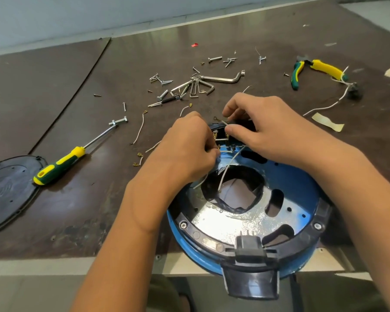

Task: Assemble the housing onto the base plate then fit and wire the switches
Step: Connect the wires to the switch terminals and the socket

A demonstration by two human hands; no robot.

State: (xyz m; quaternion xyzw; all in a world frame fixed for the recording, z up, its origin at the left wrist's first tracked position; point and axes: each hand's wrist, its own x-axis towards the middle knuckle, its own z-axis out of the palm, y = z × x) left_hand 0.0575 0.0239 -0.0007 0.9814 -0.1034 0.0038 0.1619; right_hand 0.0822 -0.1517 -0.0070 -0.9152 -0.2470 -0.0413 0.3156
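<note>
A round blue housing [286,176] lies upside down at the table's near edge, with a black ring [212,240] screwed round its rim and a black plug socket [249,246] at the front. At its far side sits a black switch block [225,136] with brass terminals. My left hand [187,145] pinches a white wire [225,174] close to the switch terminals. My right hand [263,129] grips the switch block from above, its fingers curled over another thin wire. The fingertips hide the joint itself.
A yellow-green screwdriver [59,165] and a black round cover plate [7,190] lie at the left. Loose screws, bolts and hex keys [189,86] are scattered behind the hands. Pliers [302,72] and a wired part lie far right. Short wires with brass terminals [140,129] lie mid-table.
</note>
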